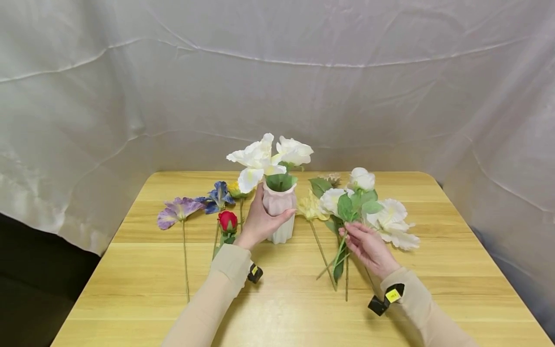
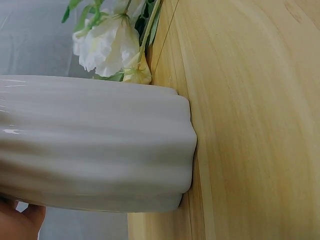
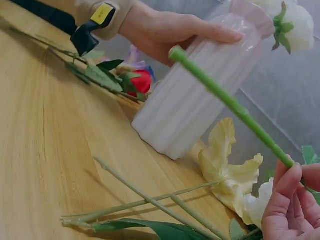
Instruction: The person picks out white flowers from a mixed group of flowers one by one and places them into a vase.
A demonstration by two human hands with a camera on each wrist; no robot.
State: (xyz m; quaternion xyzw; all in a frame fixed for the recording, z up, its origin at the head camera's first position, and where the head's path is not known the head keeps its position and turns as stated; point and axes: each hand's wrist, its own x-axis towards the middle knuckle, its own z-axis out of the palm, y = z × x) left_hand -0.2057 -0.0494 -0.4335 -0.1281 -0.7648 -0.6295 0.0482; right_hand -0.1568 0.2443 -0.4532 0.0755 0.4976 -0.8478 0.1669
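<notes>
My left hand (image 1: 263,220) grips the fluted white vase (image 1: 281,230) around its upper part, thumb across the front. A white iris (image 1: 256,161) and a white rose (image 1: 296,152) stand in the vase. The vase's base meets the tabletop in the left wrist view. My right hand (image 1: 368,246) pinches a bright green flower stem (image 3: 230,102) between thumb and fingers. Green leaves (image 1: 353,205) and a white rose head (image 1: 362,179) appear above that hand, apparently on this stem. The stem's bare end points up toward the vase in the right wrist view.
Left of the vase lie a purple flower (image 1: 179,211), a blue iris (image 1: 218,196), a yellow flower (image 1: 236,189) and a red rose (image 1: 227,220). On the right are a yellow iris (image 1: 312,207) and a large white flower (image 1: 392,224), with crossing stems. Grey cloth (image 1: 277,96) hangs behind the table.
</notes>
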